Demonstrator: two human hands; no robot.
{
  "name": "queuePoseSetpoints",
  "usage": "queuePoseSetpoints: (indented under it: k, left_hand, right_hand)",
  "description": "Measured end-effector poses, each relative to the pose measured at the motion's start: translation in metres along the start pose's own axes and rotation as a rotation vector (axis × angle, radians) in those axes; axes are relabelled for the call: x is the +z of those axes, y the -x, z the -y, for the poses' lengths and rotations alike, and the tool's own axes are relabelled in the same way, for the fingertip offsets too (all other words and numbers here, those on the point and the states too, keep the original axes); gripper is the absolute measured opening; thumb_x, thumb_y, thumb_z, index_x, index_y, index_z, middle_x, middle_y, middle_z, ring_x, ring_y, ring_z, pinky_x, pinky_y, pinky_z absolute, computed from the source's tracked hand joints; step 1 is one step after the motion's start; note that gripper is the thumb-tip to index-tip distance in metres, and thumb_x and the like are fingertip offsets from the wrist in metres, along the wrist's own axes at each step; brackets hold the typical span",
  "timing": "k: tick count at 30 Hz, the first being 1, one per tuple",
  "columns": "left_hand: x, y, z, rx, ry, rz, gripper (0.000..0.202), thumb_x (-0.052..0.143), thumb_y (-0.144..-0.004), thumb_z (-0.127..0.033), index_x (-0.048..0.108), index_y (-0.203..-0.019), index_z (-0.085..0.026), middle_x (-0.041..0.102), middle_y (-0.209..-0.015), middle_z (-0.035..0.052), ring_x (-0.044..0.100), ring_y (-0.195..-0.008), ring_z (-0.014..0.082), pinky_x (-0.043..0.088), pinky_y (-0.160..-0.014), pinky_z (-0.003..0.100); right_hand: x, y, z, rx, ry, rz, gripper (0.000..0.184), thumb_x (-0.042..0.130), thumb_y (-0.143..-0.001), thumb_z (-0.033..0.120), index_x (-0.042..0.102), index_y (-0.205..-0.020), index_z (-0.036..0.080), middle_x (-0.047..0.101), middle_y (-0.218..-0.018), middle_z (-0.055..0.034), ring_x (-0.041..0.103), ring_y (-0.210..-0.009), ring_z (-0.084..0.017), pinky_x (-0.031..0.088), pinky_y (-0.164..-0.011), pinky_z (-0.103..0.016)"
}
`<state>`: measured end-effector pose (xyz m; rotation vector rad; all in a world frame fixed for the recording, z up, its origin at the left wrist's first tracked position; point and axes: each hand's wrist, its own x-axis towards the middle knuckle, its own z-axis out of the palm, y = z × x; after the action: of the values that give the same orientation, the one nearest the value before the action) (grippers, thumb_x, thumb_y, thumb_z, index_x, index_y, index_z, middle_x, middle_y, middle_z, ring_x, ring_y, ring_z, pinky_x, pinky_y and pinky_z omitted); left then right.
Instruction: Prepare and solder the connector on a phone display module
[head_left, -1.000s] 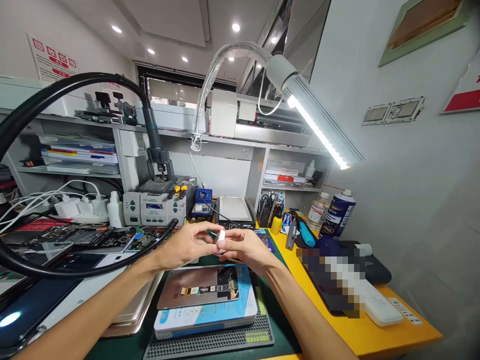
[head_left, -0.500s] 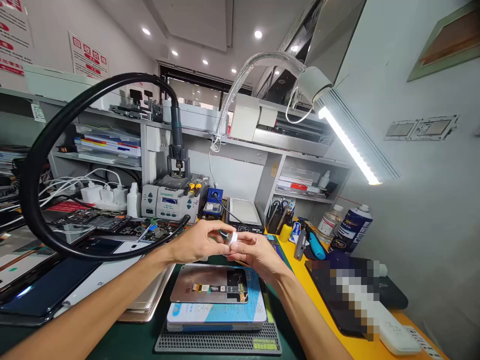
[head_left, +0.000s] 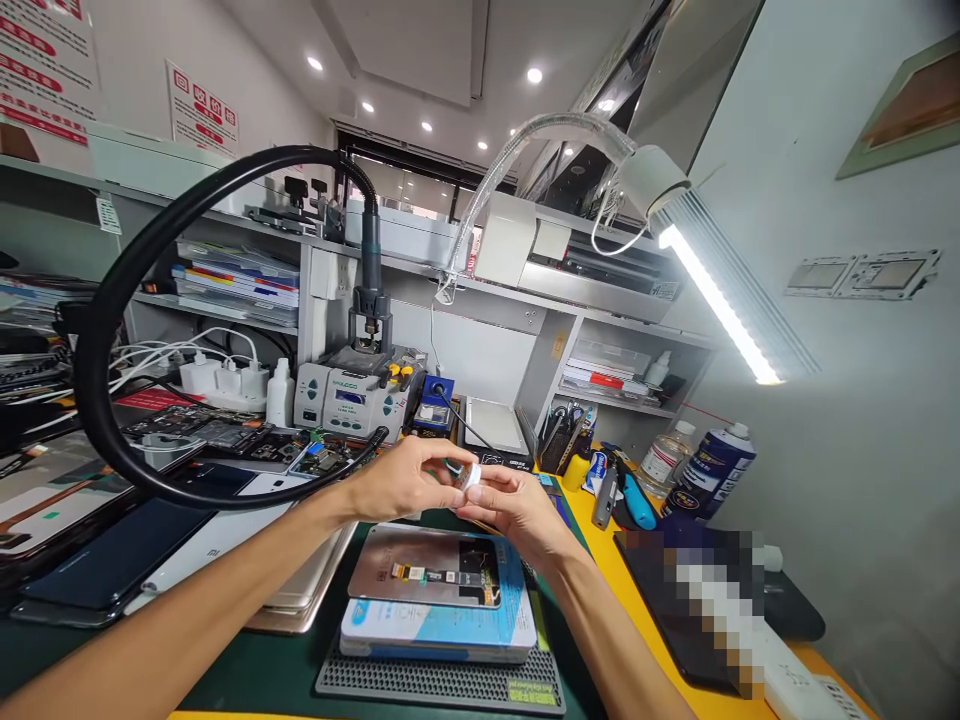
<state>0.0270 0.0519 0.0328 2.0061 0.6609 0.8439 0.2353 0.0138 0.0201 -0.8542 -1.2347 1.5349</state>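
A small round white piece (head_left: 472,477), perhaps a little roll or cap, is held up over the work mat between my two hands. Its left side looks darker, and its exact kind is too small to make out. My left hand (head_left: 401,478) pinches it between thumb and fingers from the left. From the right, the thumb and fingers of my right hand (head_left: 517,508) close on it too. Below them a phone screen (head_left: 375,570) lies with its back side up, its flex cable showing. It rests on a blue-and-white box (head_left: 442,630), which sits on a grey perforated mat (head_left: 420,682).
A thick black hose (head_left: 94,390) loops at left from the hot-air station (head_left: 330,400). Phones (head_left: 135,535) and circuit boards crowd the left side. A lit lamp (head_left: 720,290) hangs at upper right. Bottles, a spray can (head_left: 709,475) and tools stand at right.
The view has turned slightly left, so the surroundings sit a little further right. Both hands stay together on the white piece, which has tilted slightly.
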Motion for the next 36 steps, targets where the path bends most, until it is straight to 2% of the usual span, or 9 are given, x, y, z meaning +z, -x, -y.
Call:
queuePoseSetpoints:
  k: [6,11,18,29,36]
  left_hand:
    - [0.003,0.002,-0.004,-0.011,0.001,0.008,0.055,0.073,-0.079,-0.033,0.061,-0.129,-0.016,0.069,-0.088,0.0027,0.067,-0.079,0.0176,0.055,-0.072,0.028]
    - [0.008,0.004,-0.011,0.006,0.010,0.024,0.051,0.074,-0.075,-0.029,0.063,-0.124,-0.017,0.070,-0.100,0.0039,0.067,-0.088,0.0186,0.056,-0.082,0.032]
    - [0.007,0.003,-0.004,-0.036,0.027,0.033,0.055,0.075,-0.076,-0.031,0.063,-0.127,-0.015,0.069,-0.081,0.0002,0.063,-0.073,0.0159,0.052,-0.069,0.027]
    - [0.007,0.004,-0.006,-0.056,0.047,0.029,0.058,0.079,-0.072,-0.032,0.067,-0.125,-0.013,0.066,-0.075,-0.0013,0.052,-0.064,0.0112,0.040,-0.058,0.023]
    - [0.007,0.003,0.005,-0.058,0.042,0.032,0.063,0.077,-0.072,-0.031,0.064,-0.130,-0.011,0.068,-0.076,0.0003,0.052,-0.064,0.0123,0.039,-0.059,0.024]
  right_hand:
    - [0.001,0.000,0.001,-0.011,0.002,0.001,0.042,0.092,-0.062,0.027,0.076,-0.097,0.011,0.074,-0.092,-0.0089,0.071,-0.083,-0.019,0.056,-0.088,-0.036]
    - [0.001,0.002,0.001,-0.004,0.037,-0.009,0.039,0.092,-0.062,0.028,0.076,-0.093,0.011,0.074,-0.086,-0.0063,0.070,-0.077,-0.016,0.056,-0.086,-0.035]
    - [-0.001,0.001,0.002,-0.001,0.052,0.008,0.037,0.092,-0.062,0.029,0.077,-0.090,0.011,0.073,-0.083,-0.0063,0.070,-0.076,-0.017,0.057,-0.082,-0.035]
    - [0.000,0.002,-0.001,-0.005,0.056,0.000,0.037,0.092,-0.062,0.028,0.077,-0.090,0.010,0.073,-0.085,-0.0089,0.071,-0.076,-0.018,0.057,-0.082,-0.037]
    - [-0.002,0.002,-0.004,-0.017,0.046,0.012,0.035,0.092,-0.063,0.026,0.077,-0.091,0.009,0.073,-0.087,-0.0094,0.070,-0.075,-0.017,0.057,-0.081,-0.036]
